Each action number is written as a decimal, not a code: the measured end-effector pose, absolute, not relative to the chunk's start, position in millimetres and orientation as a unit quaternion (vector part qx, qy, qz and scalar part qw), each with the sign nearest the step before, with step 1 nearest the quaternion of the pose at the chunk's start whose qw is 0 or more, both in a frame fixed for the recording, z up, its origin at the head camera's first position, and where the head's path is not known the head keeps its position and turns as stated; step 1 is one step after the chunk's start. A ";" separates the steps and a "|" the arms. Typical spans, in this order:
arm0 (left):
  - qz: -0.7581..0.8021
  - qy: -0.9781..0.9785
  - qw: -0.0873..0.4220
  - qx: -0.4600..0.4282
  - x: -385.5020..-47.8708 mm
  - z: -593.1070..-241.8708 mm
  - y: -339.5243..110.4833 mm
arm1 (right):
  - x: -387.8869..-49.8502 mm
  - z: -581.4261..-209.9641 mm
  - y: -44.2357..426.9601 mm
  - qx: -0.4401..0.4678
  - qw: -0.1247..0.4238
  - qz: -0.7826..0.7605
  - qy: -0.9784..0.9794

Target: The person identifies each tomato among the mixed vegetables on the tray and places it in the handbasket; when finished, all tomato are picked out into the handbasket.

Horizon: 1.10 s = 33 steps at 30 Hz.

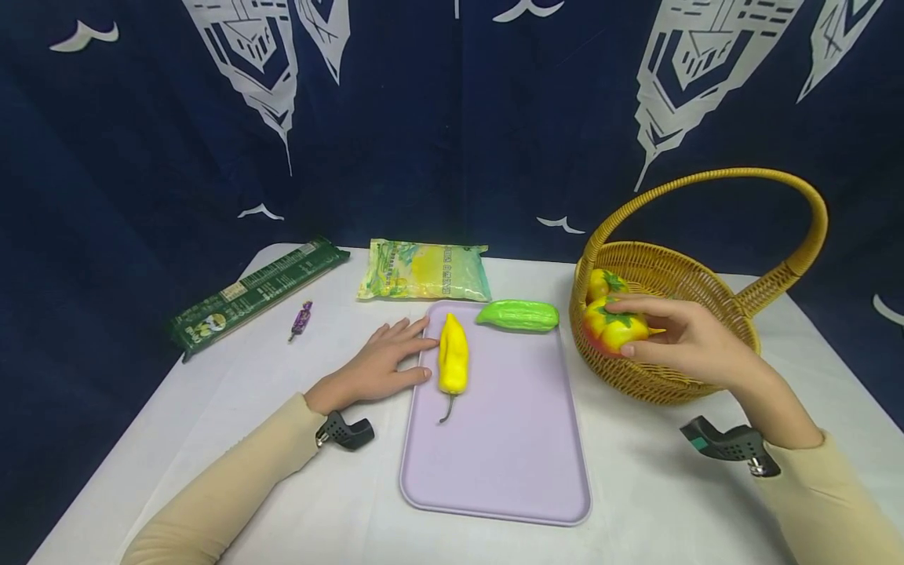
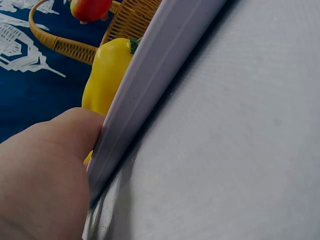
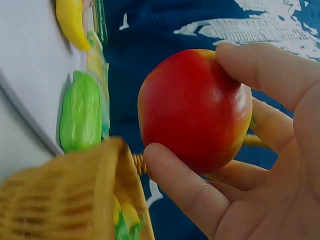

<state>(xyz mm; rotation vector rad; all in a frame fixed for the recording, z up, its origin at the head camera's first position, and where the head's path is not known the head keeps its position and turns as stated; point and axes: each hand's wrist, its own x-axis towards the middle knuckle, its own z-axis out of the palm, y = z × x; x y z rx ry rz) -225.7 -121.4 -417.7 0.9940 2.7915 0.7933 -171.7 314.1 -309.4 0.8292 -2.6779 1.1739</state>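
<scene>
My right hand [image 1: 678, 333] grips a red-and-yellow round fruit [image 3: 192, 110] with a green leafy top, thumb and fingers around its sides. It is over the near left side of the wicker basket [image 1: 653, 388]. A similar fruit [image 1: 600, 284] sits inside the basket. My left hand [image 1: 384, 362] lies with its fingers extended at the left edge of the lilac tray [image 1: 515, 439], the fingertips on the rim. Beside those fingertips a yellow pepper [image 1: 453, 361] lies on the tray, stem toward me. A green bumpy gourd-like vegetable [image 1: 521, 315] lies across the tray's far edge.
A yellow-green packet [image 1: 427, 271] lies behind the tray. At the far left are a long dark green package [image 1: 257, 294] and a small purple-wrapped candy [image 1: 300, 320]. The basket's tall handle [image 1: 713, 174] arches above it. A dark blue curtain [image 1: 452, 141] hangs behind the table.
</scene>
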 end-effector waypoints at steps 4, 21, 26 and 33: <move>0.259 0.909 0.034 0.325 -225.9 -418.5 -121.3 | -168.5 -312.0 328.4 0.273 0.068 0.394 -0.875; 0.252 0.910 0.035 0.327 -226.3 -418.0 -121.1 | -164.5 -323.8 371.4 0.224 0.059 0.391 -0.891; 0.255 0.910 0.036 0.326 -226.4 -418.0 -120.4 | -166.5 -326.2 378.8 0.216 0.057 0.386 -0.895; 0.258 0.910 0.037 0.324 -225.9 -418.2 -120.8 | -168.5 -329.5 386.3 0.189 0.053 0.366 -0.910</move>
